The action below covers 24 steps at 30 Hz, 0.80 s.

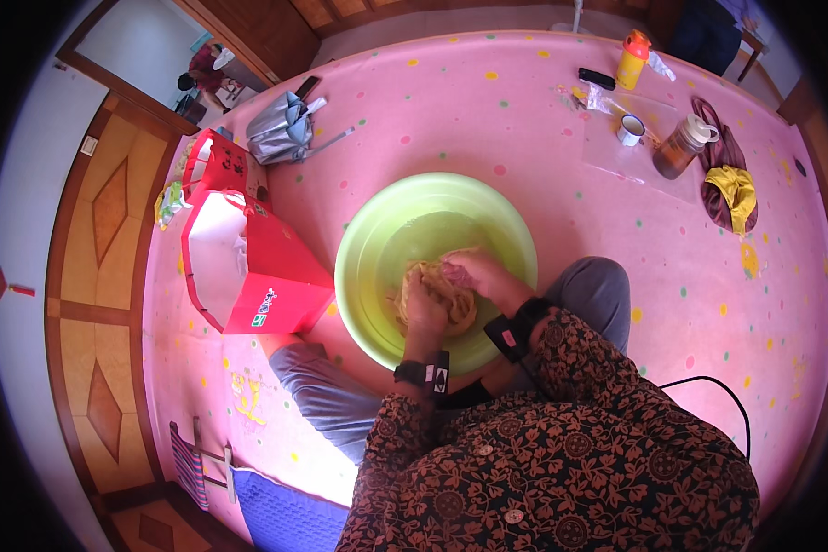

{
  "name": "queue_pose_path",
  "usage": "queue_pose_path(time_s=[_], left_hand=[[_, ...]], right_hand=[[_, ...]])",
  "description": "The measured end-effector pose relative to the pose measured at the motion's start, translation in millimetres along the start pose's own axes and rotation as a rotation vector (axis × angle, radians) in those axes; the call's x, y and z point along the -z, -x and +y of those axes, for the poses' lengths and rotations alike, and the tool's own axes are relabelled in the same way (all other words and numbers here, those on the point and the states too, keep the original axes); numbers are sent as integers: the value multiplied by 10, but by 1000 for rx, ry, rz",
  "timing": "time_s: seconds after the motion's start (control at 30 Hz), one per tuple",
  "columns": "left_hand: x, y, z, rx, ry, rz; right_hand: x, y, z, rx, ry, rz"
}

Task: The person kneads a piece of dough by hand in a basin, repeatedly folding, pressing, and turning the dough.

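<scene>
A large light-green plastic basin (363, 228) with water in it stands on the pink covering between my bent legs. In it lies a wet, bunched yellowish-brown cloth (455, 310), partly under the water. My left hand (426, 303) grips the near left part of the cloth. At its upper right edge my right hand (470, 269) has its fingers closed around another part. The fingertips of both hands are partly hidden by the folds. Both wrists wear black straps with small devices.
Red paper bags (283, 293) stand close to the basin's left side. Behind them sits a silver-grey bag (276, 131). At the far right are a yellow bottle (633, 65), an enamel mug (630, 131), a jug of brown liquid (677, 153) and a yellow cloth (735, 193). Two people are in the background.
</scene>
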<state>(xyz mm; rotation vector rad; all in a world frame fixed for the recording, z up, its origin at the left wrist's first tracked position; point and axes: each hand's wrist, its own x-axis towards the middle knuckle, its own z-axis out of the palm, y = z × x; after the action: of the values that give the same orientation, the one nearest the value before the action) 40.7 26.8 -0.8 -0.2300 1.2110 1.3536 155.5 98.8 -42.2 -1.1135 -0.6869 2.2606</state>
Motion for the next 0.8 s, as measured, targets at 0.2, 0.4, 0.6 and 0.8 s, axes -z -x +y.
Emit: queue_pose_path(time_s=[0.2,0.4,0.6,0.8], left_hand=[[242,-184,-103,-43,114,-545],[263,-113,-73,-13,15,-219],[338,-216,-143,-28,-98,-238],[550,-486,-173,-61,-319,-422]], right_hand=[[-252,159,28,736,1088,-60],[-201,46,72,379,1613,427],[-69,89,168,485,1704,218],[-272,131,-54,289,721,54]])
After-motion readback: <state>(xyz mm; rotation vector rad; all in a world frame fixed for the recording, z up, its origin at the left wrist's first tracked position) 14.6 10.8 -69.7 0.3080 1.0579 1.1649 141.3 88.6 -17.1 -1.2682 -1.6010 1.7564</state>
